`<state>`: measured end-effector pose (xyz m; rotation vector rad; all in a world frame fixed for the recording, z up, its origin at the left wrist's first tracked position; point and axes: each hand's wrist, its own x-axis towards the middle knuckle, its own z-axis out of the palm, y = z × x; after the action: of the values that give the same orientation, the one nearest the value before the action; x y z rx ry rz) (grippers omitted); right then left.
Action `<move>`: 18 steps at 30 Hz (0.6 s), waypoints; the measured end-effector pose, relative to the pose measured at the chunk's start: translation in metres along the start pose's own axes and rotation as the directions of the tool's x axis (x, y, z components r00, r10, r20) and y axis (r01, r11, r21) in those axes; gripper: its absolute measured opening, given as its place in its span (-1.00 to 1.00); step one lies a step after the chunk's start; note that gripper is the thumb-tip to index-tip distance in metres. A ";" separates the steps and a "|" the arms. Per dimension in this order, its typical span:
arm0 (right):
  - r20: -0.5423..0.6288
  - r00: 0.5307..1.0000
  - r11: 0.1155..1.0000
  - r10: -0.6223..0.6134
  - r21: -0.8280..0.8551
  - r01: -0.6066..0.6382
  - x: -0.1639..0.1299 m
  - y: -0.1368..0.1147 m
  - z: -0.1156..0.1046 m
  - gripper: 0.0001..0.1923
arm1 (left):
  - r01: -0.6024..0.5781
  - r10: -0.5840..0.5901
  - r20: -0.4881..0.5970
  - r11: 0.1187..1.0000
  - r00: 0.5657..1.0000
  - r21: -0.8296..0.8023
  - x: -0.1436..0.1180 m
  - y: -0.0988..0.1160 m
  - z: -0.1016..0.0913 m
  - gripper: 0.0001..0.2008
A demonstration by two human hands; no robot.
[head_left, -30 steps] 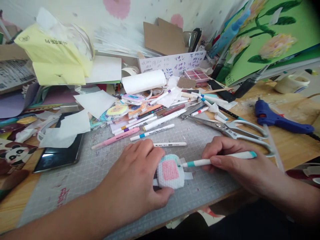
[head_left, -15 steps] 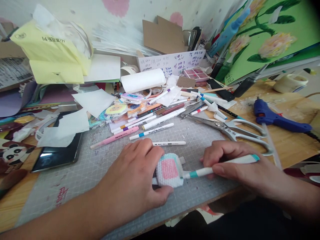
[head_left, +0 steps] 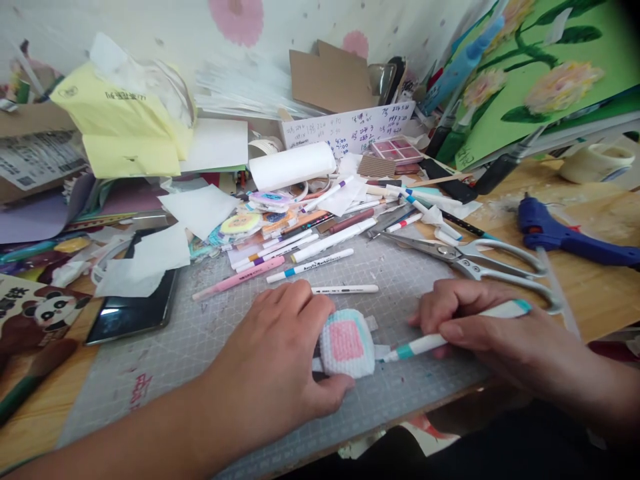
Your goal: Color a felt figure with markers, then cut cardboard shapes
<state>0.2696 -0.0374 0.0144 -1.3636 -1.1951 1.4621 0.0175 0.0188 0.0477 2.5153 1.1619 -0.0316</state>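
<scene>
My left hand (head_left: 290, 347) grips the left side of a small white textured square piece (head_left: 349, 343) with a pink square in its middle and pale teal along its upper and right edges. Pale tabs stick out from its sides. Between the fingers and thumb of my right hand (head_left: 480, 327) is a white marker (head_left: 450, 337) with teal bands, tilted, its tip pointing left. That tip lies close to the tab at the piece's right side; whether they touch I cannot tell. Both hands are low over the grey cutting mat (head_left: 215, 327).
Several markers (head_left: 310, 265) lie in a heap beyond my hands. Silver scissors (head_left: 475, 260) and a blue glue gun (head_left: 570, 233) are at the right. On the left are a dark phone (head_left: 131, 313), torn white paper (head_left: 145, 260) and a brush (head_left: 45, 373). A paper roll (head_left: 293, 165) stands behind.
The marker's tip has moved away from the square piece's right edge, towards the right. The whole scene has shifted slightly rightward in view. My left hand keeps its hold.
</scene>
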 end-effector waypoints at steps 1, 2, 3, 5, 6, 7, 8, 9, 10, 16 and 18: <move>-0.011 1.000 1.000 -0.006 0.012 0.006 0.000 0.000 0.000 -0.77 | 0.001 -0.001 0.003 1.000 1.000 0.000 0.000 0.000 0.000 -0.58; -0.035 0.999 1.000 -0.013 0.015 0.014 0.001 -0.001 0.001 -0.79 | 0.002 -0.002 0.008 1.000 1.000 -0.002 0.000 0.000 -0.001 -0.58; -0.052 0.998 1.000 -0.021 0.011 0.021 0.001 -0.001 0.002 -0.81 | 0.008 -0.008 0.012 1.000 1.000 -0.003 0.001 0.000 -0.001 -0.58; -0.036 0.999 1.000 -0.019 0.009 0.019 0.001 -0.002 0.002 -0.81 | 0.016 -0.016 0.017 1.000 1.000 -0.007 0.001 0.001 -0.001 -0.59; -0.012 1.000 1.000 -0.013 0.017 0.013 0.001 -0.001 0.002 -0.80 | 0.018 -0.017 0.019 1.000 1.000 -0.009 0.002 0.001 -0.001 -0.60; -0.001 1.000 1.000 -0.009 0.030 0.009 0.001 -0.001 0.002 -0.80 | 0.018 -0.018 0.021 1.000 1.000 -0.010 0.002 0.001 -0.001 -0.60; -0.006 1.000 0.999 -0.010 0.043 0.010 0.001 0.000 0.002 -0.81 | 0.016 -0.016 0.021 1.000 1.000 -0.011 0.002 0.001 -0.001 -0.60; -0.024 1.000 0.999 -0.015 0.051 0.017 0.001 0.001 0.002 -0.83 | 0.015 -0.015 0.020 1.000 1.000 -0.012 0.002 0.000 0.000 -0.60; -0.042 0.999 0.999 -0.020 0.049 0.022 0.002 0.001 0.001 -0.85 | 0.015 -0.015 0.016 1.000 1.000 -0.013 0.001 0.000 0.000 -0.60; -0.022 0.999 0.998 -0.035 0.050 0.036 0.003 0.001 0.001 -0.84 | 0.009 -0.009 -0.005 1.000 1.000 -0.016 0.000 -0.001 0.002 -0.57; -0.049 0.998 0.997 -0.044 0.056 0.047 0.002 0.000 0.002 -0.86 | 0.009 -0.009 -0.004 1.000 1.000 -0.014 0.001 -0.001 0.002 -0.58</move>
<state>0.2675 -0.0356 0.0135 -1.3169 -1.1386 1.4140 0.0172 0.0192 0.0449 2.4991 1.1718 -0.0205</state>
